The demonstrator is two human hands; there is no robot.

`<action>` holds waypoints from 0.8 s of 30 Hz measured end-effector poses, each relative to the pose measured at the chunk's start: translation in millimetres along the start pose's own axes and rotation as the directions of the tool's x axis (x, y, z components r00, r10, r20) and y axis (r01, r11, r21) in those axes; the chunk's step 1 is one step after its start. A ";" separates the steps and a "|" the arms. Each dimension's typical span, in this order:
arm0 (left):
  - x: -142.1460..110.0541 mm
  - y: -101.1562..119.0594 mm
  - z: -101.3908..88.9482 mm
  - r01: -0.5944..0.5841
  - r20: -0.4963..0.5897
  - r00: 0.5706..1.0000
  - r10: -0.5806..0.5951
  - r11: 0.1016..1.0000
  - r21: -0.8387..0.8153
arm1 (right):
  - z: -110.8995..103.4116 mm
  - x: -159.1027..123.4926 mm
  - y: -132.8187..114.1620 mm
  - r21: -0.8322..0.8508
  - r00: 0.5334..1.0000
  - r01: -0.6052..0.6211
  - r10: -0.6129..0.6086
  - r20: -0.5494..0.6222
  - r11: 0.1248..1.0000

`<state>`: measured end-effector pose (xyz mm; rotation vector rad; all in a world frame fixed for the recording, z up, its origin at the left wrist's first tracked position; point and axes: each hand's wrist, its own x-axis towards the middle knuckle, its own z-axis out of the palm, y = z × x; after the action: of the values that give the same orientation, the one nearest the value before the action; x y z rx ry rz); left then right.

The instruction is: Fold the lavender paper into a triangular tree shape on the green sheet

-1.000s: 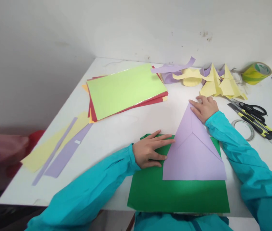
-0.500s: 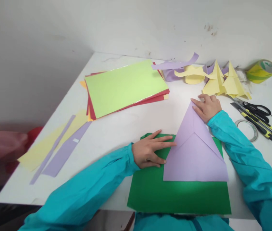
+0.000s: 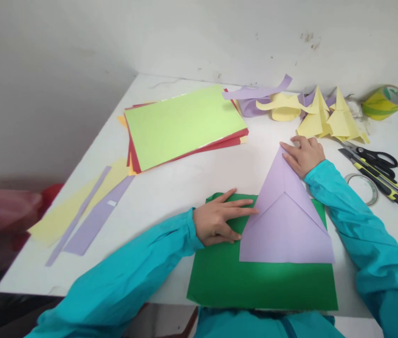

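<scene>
A purple sheet [image 3: 283, 225], folded to a point at the top, lies on a green sheet [image 3: 255, 281] at the table's near edge. My left hand [image 3: 220, 218] rests flat on the green sheet, fingers spread, fingertips touching the purple sheet's left fold. My right hand [image 3: 304, 155] presses flat on the purple sheet's tip, fingers stretched out. Both arms wear teal sleeves.
A stack of coloured paper, light green on top [image 3: 185, 124], lies at the back left. Purple and yellow strips [image 3: 86, 216] sit at the left edge. Folded yellow and purple shapes [image 3: 318, 117], a tape roll [image 3: 385, 101], scissors [image 3: 375, 157], a utility knife [image 3: 378, 176] and a clear tape ring [image 3: 363, 188] are at the right.
Both hands stay in place on the purple sheet. The view has shifted slightly.
</scene>
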<state>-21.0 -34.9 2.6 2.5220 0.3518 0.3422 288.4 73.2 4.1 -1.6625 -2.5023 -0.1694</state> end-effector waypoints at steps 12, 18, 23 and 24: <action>3.8 -4.0 -5.6 0.026 -0.070 0.997 -0.032 0.997 -0.076 | -0.2 0.3 -0.5 0.001 1.000 -0.001 0.001 0.003 1.000; 18.8 -7.0 -1.7 0.127 -0.170 0.981 -0.099 0.978 0.165 | 0.4 0.7 -2.2 -0.012 0.999 -0.022 0.022 0.023 1.000; 61.2 -16.7 2.3 0.169 -0.128 0.983 -0.130 0.911 0.377 | -2.0 0.7 -4.7 -0.018 0.999 -0.023 0.024 0.045 1.000; 71.9 -20.1 2.6 0.153 -0.116 0.986 -0.116 0.903 0.401 | -2.9 0.6 -5.1 -0.017 0.998 -0.026 0.027 0.050 1.000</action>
<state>43.4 3.0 1.2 2.8744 0.6945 0.3586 283.6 71.2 7.0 -1.7269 -2.5202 -0.1470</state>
